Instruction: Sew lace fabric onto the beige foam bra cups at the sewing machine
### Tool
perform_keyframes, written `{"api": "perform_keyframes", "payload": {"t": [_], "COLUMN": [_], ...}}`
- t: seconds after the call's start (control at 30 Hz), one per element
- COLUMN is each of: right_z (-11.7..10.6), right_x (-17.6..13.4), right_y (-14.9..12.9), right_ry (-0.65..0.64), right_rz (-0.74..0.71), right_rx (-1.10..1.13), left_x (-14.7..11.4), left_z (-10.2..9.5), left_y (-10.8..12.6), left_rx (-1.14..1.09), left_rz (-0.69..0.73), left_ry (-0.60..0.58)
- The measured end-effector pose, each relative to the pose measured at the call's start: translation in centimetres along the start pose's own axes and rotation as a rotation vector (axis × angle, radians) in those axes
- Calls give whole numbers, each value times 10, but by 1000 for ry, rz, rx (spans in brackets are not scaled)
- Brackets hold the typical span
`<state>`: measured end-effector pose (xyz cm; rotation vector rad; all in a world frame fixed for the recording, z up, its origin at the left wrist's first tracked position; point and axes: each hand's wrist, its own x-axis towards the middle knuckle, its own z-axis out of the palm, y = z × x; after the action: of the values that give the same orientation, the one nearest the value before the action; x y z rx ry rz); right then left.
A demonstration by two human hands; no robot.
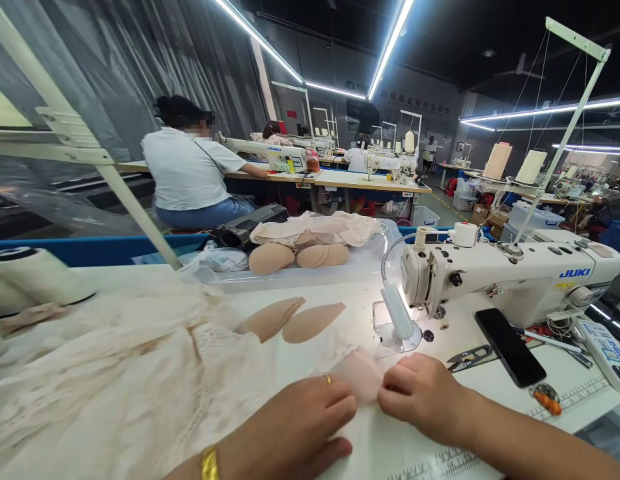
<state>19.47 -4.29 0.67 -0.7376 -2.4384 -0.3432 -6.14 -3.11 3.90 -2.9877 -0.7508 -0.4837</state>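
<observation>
A sheer pale pink fabric piece (359, 375) lies on the white sewing table, just in front of the sewing machine's needle area. My left hand (307, 417), wearing a ring, has its bent fingers on the left edge of this fabric. At the right edge, my right hand (423, 397) pinches the same piece between thumb and fingers. The white sewing machine (495, 273) stands beyond my right hand, with a lit lamp (397, 313) over its needle plate. Behind my left hand lie beige teardrop-shaped pads (314, 323).
Cream lace fabric (125, 373) is heaped across the left. A clear plastic tray (230, 283) holds stacked beige round pads (323, 255) and lace. Thread snips (470, 358) and a black phone (510, 347) lie right. A co-worker (190, 167) sits ahead at another machine.
</observation>
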Motion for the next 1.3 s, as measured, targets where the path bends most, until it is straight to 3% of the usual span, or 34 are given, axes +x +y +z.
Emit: {"api": "perform_keyframes", "payload": {"t": [0.13,0.27,0.47,0.57,1.0,1.3], "right_z": [5,6,-1,-5,-7,-3], "right_x": [-8,-16,-29,-27,-23,-24], "right_y": [29,47,46,45,45,44], "right_ry": [-130,-155,-160,-203,-168,-153], "right_rz": [-133,3,181,170,154,189], "right_rx": [-9,124,195,168,205,125], "left_x": [28,49,44,45,46,55], "left_z": [15,35,51,50,49,76], "left_y": [8,-4,-9,-8,-3,-29], "left_rx": [10,156,38,27,32,-112], "left_rz": [56,59,59,47,25,124], "left_ry": [26,8,102,92,218,369]}}
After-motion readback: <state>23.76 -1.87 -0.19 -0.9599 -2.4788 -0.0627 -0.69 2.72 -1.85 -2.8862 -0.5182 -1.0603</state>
